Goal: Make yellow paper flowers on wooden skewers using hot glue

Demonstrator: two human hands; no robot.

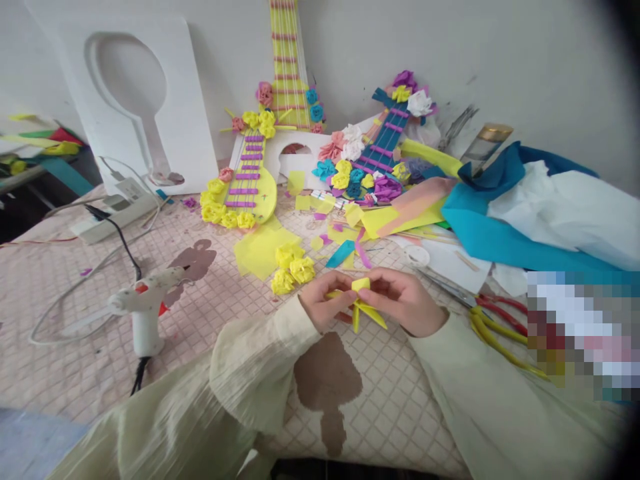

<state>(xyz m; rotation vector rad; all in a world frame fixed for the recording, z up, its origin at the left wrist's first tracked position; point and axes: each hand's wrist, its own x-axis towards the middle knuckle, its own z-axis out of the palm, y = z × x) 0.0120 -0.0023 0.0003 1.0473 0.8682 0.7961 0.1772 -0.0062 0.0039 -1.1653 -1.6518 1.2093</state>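
Note:
Between both hands is a folded piece of yellow paper [361, 287] with pointed ends hanging down. My left hand [327, 298] pinches it from the left, and my right hand [405, 299] pinches it from the right with thumb and fingers. Just beyond my left hand lie several finished yellow paper flowers [293, 268]. Behind them, flat yellow paper sheets [263, 250] rest on the table. A teal paper strip [341, 254] lies a little past the hands.
A white glue gun [147, 303] stands at left, its cord near a power strip [115, 217]. Flower-trimmed yellow [253, 180] and blue [385, 143] model instruments stand behind. Scissors [450, 283], yellow-handled pliers [495, 330] and blue paper [480, 220] lie right. A white cut-out board [187, 100] leans on the wall.

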